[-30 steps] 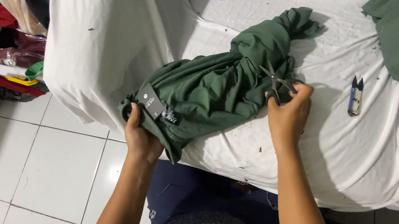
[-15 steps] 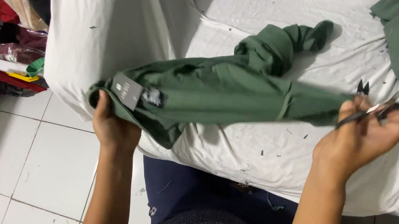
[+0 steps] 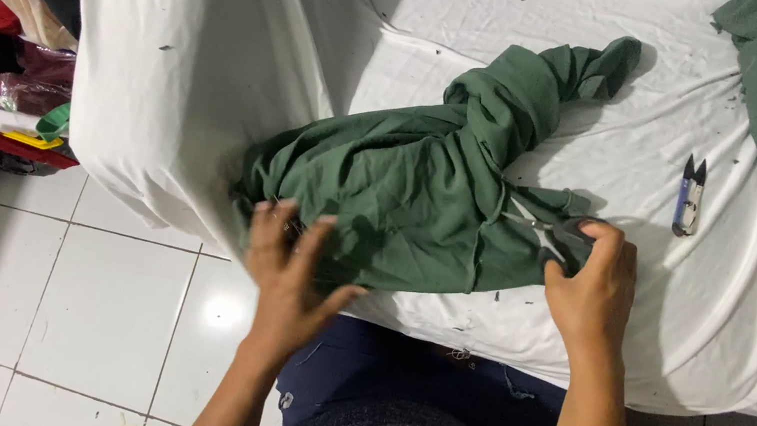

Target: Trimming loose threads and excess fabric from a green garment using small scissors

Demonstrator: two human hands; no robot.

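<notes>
The left hand (image 3: 293, 275) lies flat, fingers spread, seemingly blurred by motion; the right hand (image 3: 594, 293) curls in a pinching grip, forearm straight behind it.

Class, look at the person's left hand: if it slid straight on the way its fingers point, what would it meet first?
The left hand points up and away across the bed; its fingertips already lie on the crumpled green garment, so that comes first, though motion blur leaves the contact uncertain.

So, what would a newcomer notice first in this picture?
A crumpled dark green cotton garment lies in the middle of the white sheet-covered table, with the left hand flat on its near edge and the right hand pinching its right end. Small blue-handled thread snips lie to its right.
</notes>
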